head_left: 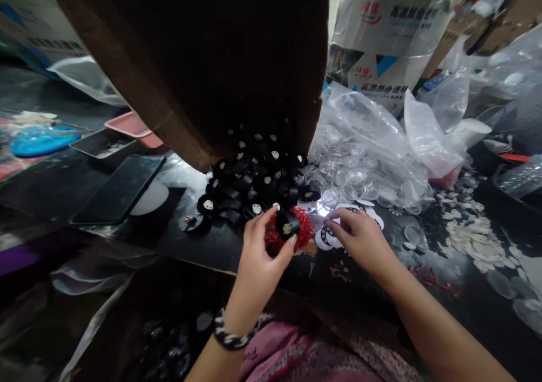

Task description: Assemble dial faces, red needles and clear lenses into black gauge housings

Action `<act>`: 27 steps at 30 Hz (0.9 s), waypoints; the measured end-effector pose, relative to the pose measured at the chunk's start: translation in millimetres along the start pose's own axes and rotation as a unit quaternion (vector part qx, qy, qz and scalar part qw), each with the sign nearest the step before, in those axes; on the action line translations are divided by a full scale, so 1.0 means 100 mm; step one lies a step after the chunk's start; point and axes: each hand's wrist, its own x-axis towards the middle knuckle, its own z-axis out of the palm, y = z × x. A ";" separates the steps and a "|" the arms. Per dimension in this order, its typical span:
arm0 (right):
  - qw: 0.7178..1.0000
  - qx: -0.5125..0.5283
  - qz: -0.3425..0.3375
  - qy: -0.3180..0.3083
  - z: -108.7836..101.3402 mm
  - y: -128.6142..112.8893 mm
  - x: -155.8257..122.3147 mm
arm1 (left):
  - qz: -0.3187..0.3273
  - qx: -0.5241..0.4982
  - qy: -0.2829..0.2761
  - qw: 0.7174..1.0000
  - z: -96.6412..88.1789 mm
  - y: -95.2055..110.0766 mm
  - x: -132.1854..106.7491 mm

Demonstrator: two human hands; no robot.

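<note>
My left hand (262, 244) holds a round black plastic case (287, 225) between thumb and fingers; a small pale plate with holes shows on its face. Under and behind it lies a heap of short red pieces (302, 229), too small to name. My right hand (359, 235) is closed in a pinch at a white printed disc (325, 238), over a loose stack of similar discs. Beyond my left hand, many more black cases (254, 187) spill from the mouth of a cardboard box (315, 105).
Clear round covers (347, 173) pile up beside plastic bags (436, 134). Small pale plates (474, 232) are scattered at the right. A phone (121, 190), a grey tray (104, 143) and a pink tray (133, 128) lie at the left. The table's front edge (203, 263) runs near me.
</note>
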 end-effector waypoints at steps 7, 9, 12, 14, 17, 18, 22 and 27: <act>0.944 0.325 -0.036 -0.031 0.09 -0.12 -0.40 | -0.253 -0.425 -0.097 0.864 -0.07 0.05 -0.34; 0.943 0.333 0.003 -0.028 0.17 -0.15 -0.41 | -0.278 -0.444 -0.095 0.846 0.00 0.02 -0.39; 0.953 0.301 0.015 -0.041 0.26 -0.13 -0.38 | -0.297 -0.457 -0.082 0.834 0.08 0.00 -0.43; 0.964 0.263 0.011 -0.024 0.27 -0.07 -0.38 | -0.278 -0.438 -0.045 0.854 0.09 -0.02 -0.45; 0.977 0.214 -0.004 0.000 0.21 0.02 -0.46 | -0.250 -0.405 0.004 0.879 0.05 -0.06 -0.47; 0.978 0.207 -0.024 -0.017 0.19 0.03 -0.52 | -0.248 -0.402 0.008 0.881 0.03 -0.08 -0.48; 0.967 0.202 -0.120 -0.098 0.12 -0.01 -0.86 | -0.222 -0.396 0.021 0.891 -0.07 -0.17 -0.52; 0.918 0.307 -0.104 -0.227 0.17 -0.12 -1.17 | -0.202 -0.360 0.081 0.907 -0.25 -0.29 -0.62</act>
